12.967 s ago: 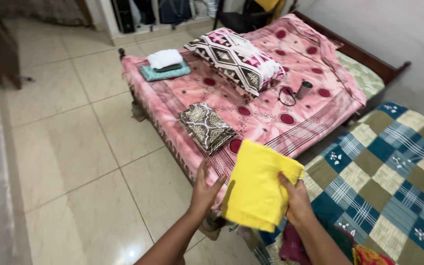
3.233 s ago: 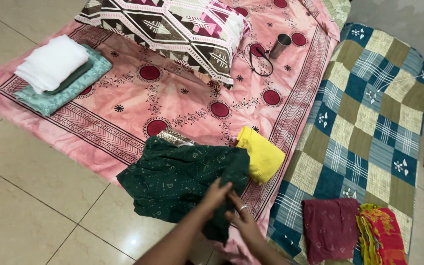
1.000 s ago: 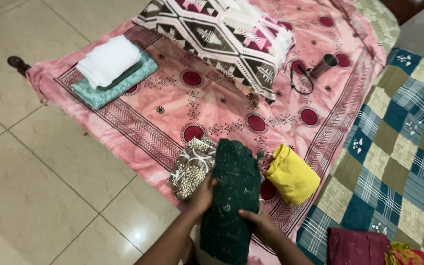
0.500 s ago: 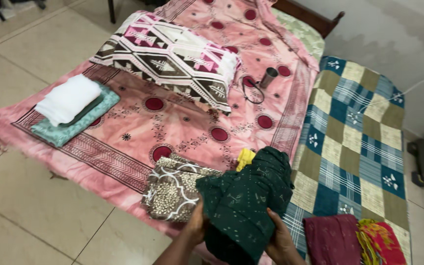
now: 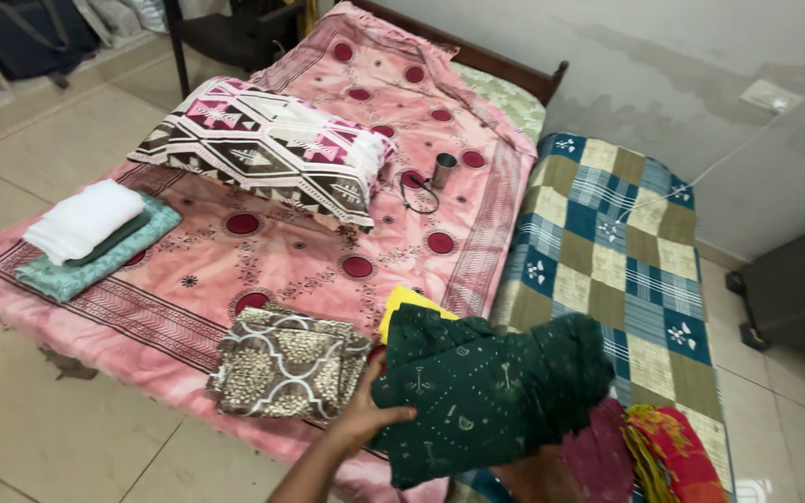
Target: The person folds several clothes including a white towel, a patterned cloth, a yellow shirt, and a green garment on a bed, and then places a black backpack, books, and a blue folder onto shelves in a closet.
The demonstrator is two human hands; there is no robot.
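While gripped, the green cloth overhangs the bed edge.

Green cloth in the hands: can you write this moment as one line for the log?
left hand: gripping folded green cloth | right hand: hidden under cloth | yellow cloth: beneath it | brown patterned cloth: beside, on pink bedspread

**How the bed is laid out**

My left hand holds the folded cloth over the bed's near edge. A patterned bundle lies left of it, a pillow behind, stacked towels far left.
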